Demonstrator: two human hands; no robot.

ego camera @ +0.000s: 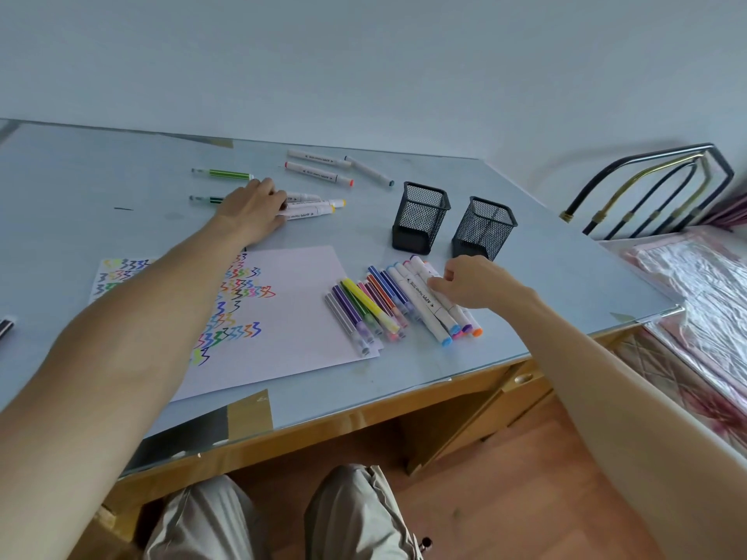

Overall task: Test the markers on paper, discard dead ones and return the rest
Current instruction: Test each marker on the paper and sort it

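Note:
A white paper sheet (299, 329) with coloured zigzag scribbles lies on the glass-topped desk (525, 276). Right of it sits a pile of thin coloured markers (364, 313) and thick white markers (424, 307). My right hand (473, 282) pinches one thick white marker at the top of that pile. Further back, my left hand (254, 210) curls over the left ends of three white yellow-tipped markers (313, 206). Two black mesh holders (420, 218) (483, 228) stand behind the pile and look empty.
Loose markers lie at the back: two green ones (226, 174) (204, 199) and three white ones (319, 167). A black object (6, 327) is at the left edge. A bed with a metal frame (646, 187) stands right of the desk. My knees are below the front edge.

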